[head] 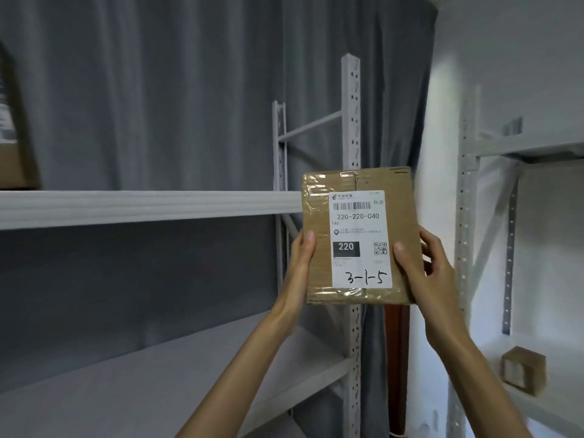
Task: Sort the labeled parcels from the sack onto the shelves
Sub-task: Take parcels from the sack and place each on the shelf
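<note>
There is one view only, from a wide-angle camera worn on the person's head. It looks forward rather than down, about level with the upper shelf board (148,207) of the grey rack, whose front edge runs across the left half. Both forearms reach in from the bottom edge, and the parcel (319,273) held up between the left hand (300,263) and right hand (423,267) sits close to the lens, right of centre. A second rack (467,216) stands at the right edge, and straight posts bow outward there from lens distortion.
</note>
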